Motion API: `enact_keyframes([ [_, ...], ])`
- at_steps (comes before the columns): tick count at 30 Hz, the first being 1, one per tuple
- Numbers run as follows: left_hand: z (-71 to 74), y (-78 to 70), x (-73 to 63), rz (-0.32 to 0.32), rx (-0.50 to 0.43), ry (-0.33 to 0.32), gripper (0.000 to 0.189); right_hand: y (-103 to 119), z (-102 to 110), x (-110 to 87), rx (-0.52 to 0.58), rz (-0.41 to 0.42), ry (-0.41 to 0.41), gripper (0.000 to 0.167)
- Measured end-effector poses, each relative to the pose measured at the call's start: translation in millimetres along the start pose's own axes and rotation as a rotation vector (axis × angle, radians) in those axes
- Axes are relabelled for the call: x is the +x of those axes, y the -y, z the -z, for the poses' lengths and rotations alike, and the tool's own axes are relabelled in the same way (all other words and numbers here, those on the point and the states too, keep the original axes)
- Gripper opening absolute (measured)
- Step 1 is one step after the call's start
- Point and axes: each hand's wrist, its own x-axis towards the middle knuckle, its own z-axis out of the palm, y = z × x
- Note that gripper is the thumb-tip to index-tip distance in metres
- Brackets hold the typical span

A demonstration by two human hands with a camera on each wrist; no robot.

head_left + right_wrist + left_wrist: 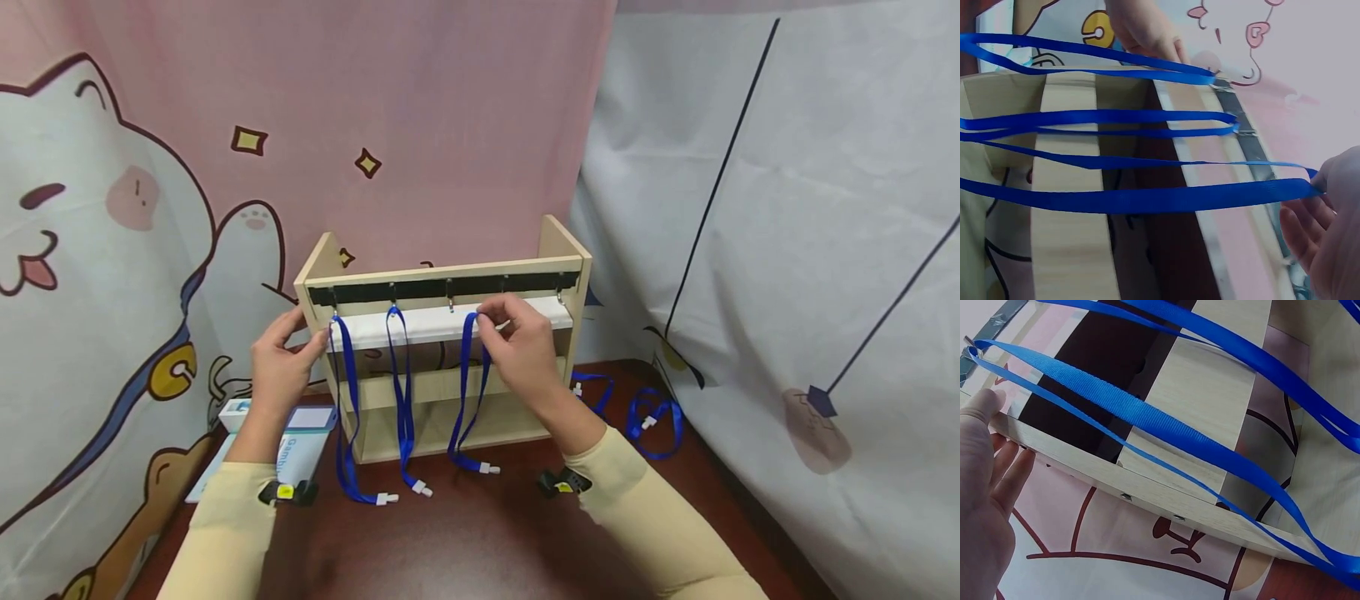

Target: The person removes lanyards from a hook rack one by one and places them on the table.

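My right hand point(525, 354) pinches the top of a blue lanyard point(1147, 197) between thumb and fingertips, in front of the rack's hook strip. The lanyard's loop hangs down, its white clip point(489, 468) low at the rack's foot. On the left, my left hand point(982, 481) grips the side panel point(1072, 449) of a wooden rack point(446, 268), thumb on the front edge and fingers behind it. Two more blue lanyards, one at the far left point(348, 400) and one beside it point(405, 392), hang from metal hooks on the black strip point(480, 288).
Two loose blue lanyards lie on the dark table point(465, 550) right of the rack, a coiled one point(681, 429) and one partly behind my right arm point(607, 396). A light blue box point(303, 446) stands left of the rack. Printed curtains point(450, 125) enclose the back and sides.
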Motion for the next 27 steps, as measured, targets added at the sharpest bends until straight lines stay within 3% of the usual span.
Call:
enact_keyframes([
  [8,-1.5,-0.3,-1.1,-0.002,0.004,0.003,0.055,12,46,4.0,0.038,-0.075,0.037,0.007],
  [21,1.2,1.0,-0.2,0.001,-0.009,0.003,0.054,28,116,21.3,0.054,-0.044,-0.117,0.006],
  [27,-1.8,2.1,1.6,-0.005,-0.010,-0.016,0.056,31,148,24.8,-0.023,-0.053,-0.198,0.009],
])
